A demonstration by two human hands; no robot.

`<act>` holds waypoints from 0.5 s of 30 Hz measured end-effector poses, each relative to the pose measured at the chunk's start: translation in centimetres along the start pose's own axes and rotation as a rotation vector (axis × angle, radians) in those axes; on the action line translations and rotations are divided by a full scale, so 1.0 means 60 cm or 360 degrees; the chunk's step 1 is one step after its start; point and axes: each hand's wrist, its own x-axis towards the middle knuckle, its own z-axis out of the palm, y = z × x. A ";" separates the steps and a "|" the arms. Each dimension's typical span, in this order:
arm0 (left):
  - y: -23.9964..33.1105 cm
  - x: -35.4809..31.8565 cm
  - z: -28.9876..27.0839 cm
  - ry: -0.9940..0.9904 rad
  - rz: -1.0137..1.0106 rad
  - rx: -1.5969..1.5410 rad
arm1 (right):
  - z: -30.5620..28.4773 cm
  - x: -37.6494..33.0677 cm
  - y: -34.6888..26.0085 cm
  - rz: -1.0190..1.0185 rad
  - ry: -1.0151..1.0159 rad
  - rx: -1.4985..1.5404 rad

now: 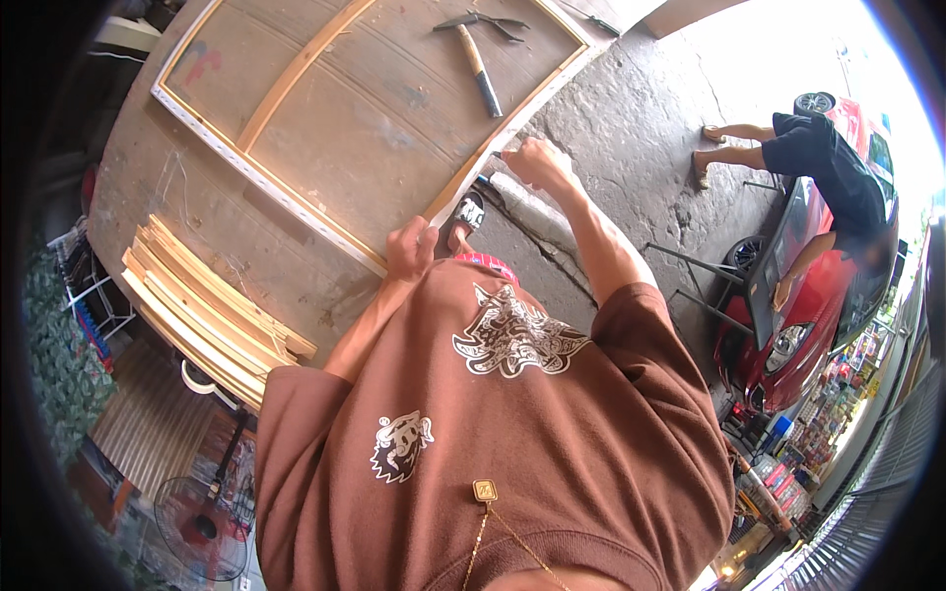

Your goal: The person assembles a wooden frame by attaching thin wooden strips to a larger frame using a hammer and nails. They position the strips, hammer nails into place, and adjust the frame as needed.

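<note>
Two bare hands work at a broad brown wooden counter in the head view. On it lies a large rectangular frame of pale wooden rails with a white outer edge strip, its near corner pointing toward the person's waist. One pale wooden crossbar spans the frame.

The left hand is at that near corner, fingers curled, its grip closed on the frame's edge. The right hand is farther along, just beside the frame's right-hand rail, fingers folded into a fist; a small dark bit shows at its fingertips, and whether its grip holds anything cannot be told.

Within the frame's outline, right of the crossbar, lies a hammer with a dark metal head and a wood-and-black handle. Dark metal pliers lie by the hammer's head. Left of the frame's near side, a stack of long pale wooden strips rests along the counter's near edge.

Below the strips stands a round dark fan. Across the grey concrete floor, a co-worker in dark clothes leans over a shiny red car.
</note>
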 end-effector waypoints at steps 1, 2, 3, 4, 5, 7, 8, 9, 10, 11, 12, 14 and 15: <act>-0.002 0.000 0.000 0.0012 0.0013 0.0002 | -0.017 -0.006 -0.013 -0.0014 -0.0067 0.0198; -0.003 0.000 0.000 0.0031 0.0028 0.0005 | -0.030 -0.010 -0.023 -0.0032 -0.0134 0.0393; -0.004 0.000 0.001 0.0049 0.0043 0.0008 | -0.037 -0.004 -0.030 -0.0021 -0.0058 0.0394; -0.009 -0.006 0.005 0.0033 -0.0015 -0.0023 | -0.041 0.005 -0.035 0.0007 0.0017 0.0406; -0.015 -0.006 0.006 0.0030 -0.0064 -0.0051 | -0.047 0.017 -0.046 0.0021 0.0098 0.0415; -0.014 0.000 0.005 0.0072 -0.0075 -0.0054 | -0.034 0.026 -0.033 -0.0118 0.0440 0.0107; -0.002 0.003 0.002 0.0119 -0.0042 -0.0024 | -0.031 0.010 -0.029 -0.0163 0.0551 -0.0060; 0.004 0.006 0.001 0.0164 -0.0009 0.0005 | -0.026 -0.003 -0.024 -0.0206 0.0663 -0.0227; 0.006 0.007 0.005 0.0182 -0.0065 -0.0051 | -0.017 -0.012 -0.012 -0.0095 0.0540 -0.0102; 0.007 0.008 0.009 0.0197 -0.0125 -0.0109 | 0.026 0.002 0.029 -0.0132 0.0660 0.0043; 0.007 0.005 0.010 0.0235 -0.0192 -0.0151 | 0.037 -0.002 0.032 -0.0161 0.0623 -0.0102; 0.000 0.006 0.009 0.0311 -0.0275 -0.0309 | 0.031 -0.043 0.009 -0.0165 0.0485 -0.0253; -0.004 0.007 0.009 0.0342 -0.0316 -0.0388 | 0.040 -0.045 0.011 -0.0219 0.0536 -0.0272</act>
